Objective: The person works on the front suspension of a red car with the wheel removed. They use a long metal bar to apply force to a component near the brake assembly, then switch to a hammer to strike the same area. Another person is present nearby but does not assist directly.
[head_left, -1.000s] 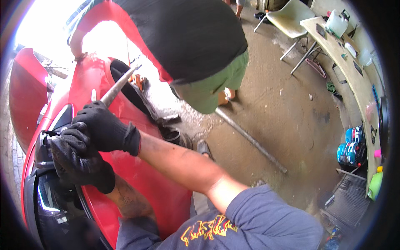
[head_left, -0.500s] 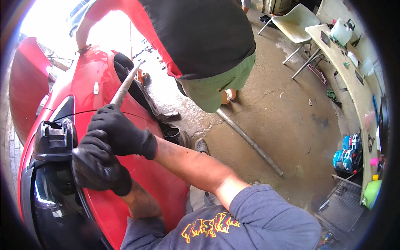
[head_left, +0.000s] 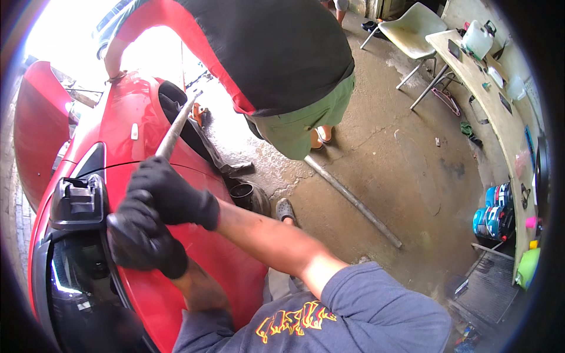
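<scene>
Both my hands wear black gloves and are closed around a long grey metal bar (head_left: 172,136). My right hand (head_left: 170,194) wraps it farther up. Lower down, my left hand (head_left: 144,235) is closed just below the right, where the bar's near end is hidden. The bar slants up and away over the side of a red car (head_left: 194,250), its far end beside the open wheel arch (head_left: 172,97). Close to my left hand is the car's side mirror (head_left: 79,203), its housing partly uncovered.
Ahead, a co-worker in a black and red shirt (head_left: 271,53) leans with a hand on the car. A long pipe (head_left: 356,203) lies on the floor, and a dark bucket (head_left: 244,193) stands by the car. At right are a chair (head_left: 415,29), a cluttered table (head_left: 500,100) and blue containers (head_left: 491,222).
The view has shifted slightly, and the co-worker's body appears a little farther left. My hands keep their grip on the bar with little visible movement.
</scene>
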The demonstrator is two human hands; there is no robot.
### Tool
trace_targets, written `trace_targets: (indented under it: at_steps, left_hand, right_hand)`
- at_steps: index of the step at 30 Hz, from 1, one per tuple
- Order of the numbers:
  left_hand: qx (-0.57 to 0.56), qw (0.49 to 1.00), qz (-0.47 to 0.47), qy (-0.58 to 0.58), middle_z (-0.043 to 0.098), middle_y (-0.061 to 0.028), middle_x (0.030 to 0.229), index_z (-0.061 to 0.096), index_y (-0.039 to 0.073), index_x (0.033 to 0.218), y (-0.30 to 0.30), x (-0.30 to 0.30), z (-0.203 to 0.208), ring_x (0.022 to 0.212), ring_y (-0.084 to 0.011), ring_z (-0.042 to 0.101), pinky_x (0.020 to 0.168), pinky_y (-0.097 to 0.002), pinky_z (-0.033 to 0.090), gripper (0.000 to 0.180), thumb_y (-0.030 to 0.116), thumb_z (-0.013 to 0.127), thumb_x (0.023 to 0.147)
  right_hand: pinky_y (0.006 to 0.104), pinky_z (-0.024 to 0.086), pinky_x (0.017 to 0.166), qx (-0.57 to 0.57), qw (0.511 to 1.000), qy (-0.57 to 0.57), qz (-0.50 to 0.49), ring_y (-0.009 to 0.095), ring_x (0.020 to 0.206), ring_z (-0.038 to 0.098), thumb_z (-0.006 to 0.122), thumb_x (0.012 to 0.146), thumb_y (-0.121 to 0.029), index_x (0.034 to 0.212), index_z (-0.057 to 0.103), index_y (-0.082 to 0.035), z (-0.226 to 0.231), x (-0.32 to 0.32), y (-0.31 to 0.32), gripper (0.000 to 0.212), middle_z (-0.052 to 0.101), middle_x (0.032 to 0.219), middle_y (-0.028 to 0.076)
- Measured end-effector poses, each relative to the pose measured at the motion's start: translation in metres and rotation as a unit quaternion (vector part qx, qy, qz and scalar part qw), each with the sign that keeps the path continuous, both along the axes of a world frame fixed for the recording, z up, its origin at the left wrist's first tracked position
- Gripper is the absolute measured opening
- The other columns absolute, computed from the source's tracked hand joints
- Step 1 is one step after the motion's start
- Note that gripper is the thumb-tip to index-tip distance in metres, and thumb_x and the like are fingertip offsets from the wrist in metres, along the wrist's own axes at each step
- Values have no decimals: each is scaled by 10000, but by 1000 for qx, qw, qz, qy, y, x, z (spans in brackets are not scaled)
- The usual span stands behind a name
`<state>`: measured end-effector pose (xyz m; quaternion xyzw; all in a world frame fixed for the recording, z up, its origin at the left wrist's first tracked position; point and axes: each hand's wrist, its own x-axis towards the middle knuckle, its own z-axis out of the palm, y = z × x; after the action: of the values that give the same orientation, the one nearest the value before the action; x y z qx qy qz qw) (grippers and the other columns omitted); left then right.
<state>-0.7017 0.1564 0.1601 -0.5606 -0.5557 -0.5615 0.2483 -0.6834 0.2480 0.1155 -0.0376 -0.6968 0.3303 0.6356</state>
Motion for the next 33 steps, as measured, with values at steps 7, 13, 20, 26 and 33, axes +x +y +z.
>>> trace_targets:
  at_steps: [7,13,20,26,33]
  left_hand:
    - [18,990,-84,-111,432,-47,548,433,81,602,-49,47,-58,556,-201,456,547,-347,374,502,368,472,1011]
    - [45,960,168,221,522,-95,668,586,-37,866,6,-16,16,582,-215,502,569,-371,447,264,172,541,1022]
    - [47,988,-140,34,424,-79,569,417,49,637,-29,7,-22,504,-187,420,538,-329,438,434,131,386,1062]
    - [60,948,179,255,409,-65,552,411,50,650,-46,14,-51,494,-163,410,552,-349,470,467,249,424,1072]
    - [29,993,-50,107,373,-46,651,439,57,761,-39,-22,-26,619,-188,399,652,-386,426,358,279,437,1042]
  right_hand:
    - [464,446,945,13,999,35,23,292,851,586,699,719,-231,729,583,-138,-63,25,-63,149,563,763,49]
    - [461,446,766,28,999,-10,-45,274,818,604,641,792,-267,746,642,-166,13,-22,8,110,618,771,49]
    - [498,451,871,0,998,61,-7,279,827,617,672,762,-260,742,621,-161,-36,-12,-47,113,600,751,31]
    - [467,448,806,22,998,49,-24,278,800,607,698,707,-251,719,623,-149,-52,-2,-48,127,587,732,33]
    - [447,455,760,21,997,54,-58,265,779,632,708,688,-277,720,648,-165,-27,-16,-40,131,609,720,22]
